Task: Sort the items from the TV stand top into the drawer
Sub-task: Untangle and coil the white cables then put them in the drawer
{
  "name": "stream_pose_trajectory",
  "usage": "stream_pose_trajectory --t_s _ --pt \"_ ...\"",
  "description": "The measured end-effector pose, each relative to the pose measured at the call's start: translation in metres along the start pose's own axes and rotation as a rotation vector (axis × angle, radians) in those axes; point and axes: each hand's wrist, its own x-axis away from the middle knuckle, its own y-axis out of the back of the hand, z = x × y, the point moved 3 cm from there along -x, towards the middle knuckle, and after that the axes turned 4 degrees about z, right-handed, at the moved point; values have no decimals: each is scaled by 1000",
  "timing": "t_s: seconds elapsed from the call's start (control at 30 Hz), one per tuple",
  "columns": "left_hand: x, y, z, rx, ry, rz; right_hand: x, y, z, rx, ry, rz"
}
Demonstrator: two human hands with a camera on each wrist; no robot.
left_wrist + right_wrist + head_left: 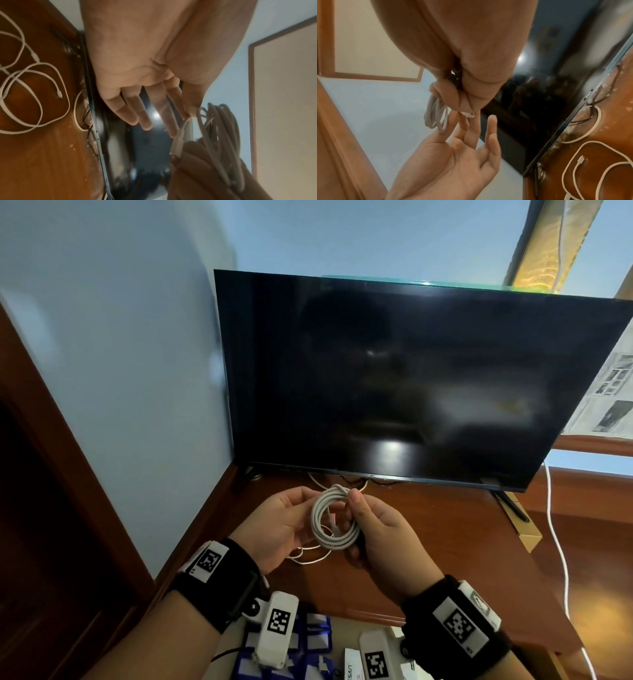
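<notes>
Apparently to keep its loops together for the drawer (329,655), the right hand (383,535) gripped the coiled white cable (334,518) above the counter (428,542), near the TV (411,371), while the left hand (274,525), fingers relaxed, steadied it.

The stand top (428,529) is glossy reddish wood, the TV screen (394,378) glossy black, the coiled cable (330,520) smooth white plastic, the wristbands (219,583) matt black cloth.
</notes>
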Motion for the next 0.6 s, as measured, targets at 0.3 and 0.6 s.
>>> stream_pose_trajectory --t_s 0.3,0.6 --pt "13 4 -22 -258 -48 38 -8 0 -7 348 96 -149" --pt "32 28 -18 -478 -141 57 -5 -30 -17 378 80 -51"
